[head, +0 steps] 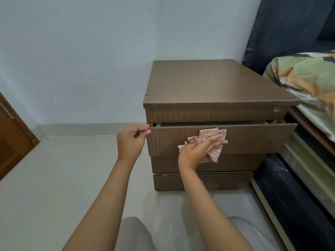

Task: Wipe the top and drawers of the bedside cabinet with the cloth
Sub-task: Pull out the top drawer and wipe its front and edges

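Knees and two forearms frame a right hand (200, 148) pressing the cloth (210, 144) flat on a pulled-out drawer front (253, 138).

Fingers of that hand lie spread over the red-checked cloth, palm holding it against the wood near the middle of the panel, with loose corners sticking out above and below. At the drawer's upper left corner the left hand (131, 141) pinches the edge between thumb and fingertips, steadying it. This second drawer of the bedside cabinet (208, 84) stands slightly open; the drawers under it look closed, and the top is bare. Beside the cabinet is a bed (308, 84), with pale floor (54, 169) all around. A hard wiping push could slide the drawer inward and nip the pinching fingers, or the crumpled cloth could slip from under the palm.
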A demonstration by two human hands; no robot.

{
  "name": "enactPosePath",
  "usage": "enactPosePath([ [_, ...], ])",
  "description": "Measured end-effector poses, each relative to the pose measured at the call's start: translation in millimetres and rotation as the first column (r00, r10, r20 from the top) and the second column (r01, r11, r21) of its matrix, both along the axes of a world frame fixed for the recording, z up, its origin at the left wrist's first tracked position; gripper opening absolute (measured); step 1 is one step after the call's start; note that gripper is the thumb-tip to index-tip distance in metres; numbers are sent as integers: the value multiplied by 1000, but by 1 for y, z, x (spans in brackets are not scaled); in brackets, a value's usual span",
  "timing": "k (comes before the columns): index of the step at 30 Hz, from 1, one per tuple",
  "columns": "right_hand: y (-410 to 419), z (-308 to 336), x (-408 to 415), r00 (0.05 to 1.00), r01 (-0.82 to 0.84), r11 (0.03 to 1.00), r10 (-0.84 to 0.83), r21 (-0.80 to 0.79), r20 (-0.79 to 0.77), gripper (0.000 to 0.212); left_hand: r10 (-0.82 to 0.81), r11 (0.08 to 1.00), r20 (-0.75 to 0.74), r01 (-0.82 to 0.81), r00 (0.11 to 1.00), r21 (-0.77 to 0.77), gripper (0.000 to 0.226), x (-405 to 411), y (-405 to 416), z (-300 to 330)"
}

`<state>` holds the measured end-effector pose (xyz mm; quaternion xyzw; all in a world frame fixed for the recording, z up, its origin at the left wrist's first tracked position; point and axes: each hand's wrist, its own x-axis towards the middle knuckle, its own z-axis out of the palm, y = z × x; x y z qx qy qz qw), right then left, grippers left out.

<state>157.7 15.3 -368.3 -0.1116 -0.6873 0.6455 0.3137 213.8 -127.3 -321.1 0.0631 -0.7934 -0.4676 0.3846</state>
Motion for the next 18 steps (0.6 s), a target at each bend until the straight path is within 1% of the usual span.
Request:
enactPosePath([
  [9, -7, 4, -19, 1000, -7, 1000, 7, -15, -16, 64, 96, 991, -67, -101, 993, -88, 12, -20, 6, -3],
  [14, -8, 4, -26, 999, -33, 999, 32, -18, -17, 64, 135, 981, -67, -143, 989, -132, 10, -29, 7, -4],
  [18, -9, 5, -26, 999, -46, 999, 46, -20, -15, 64, 149, 979, -69, -157, 986, -130, 9, -33, 7, -6],
])
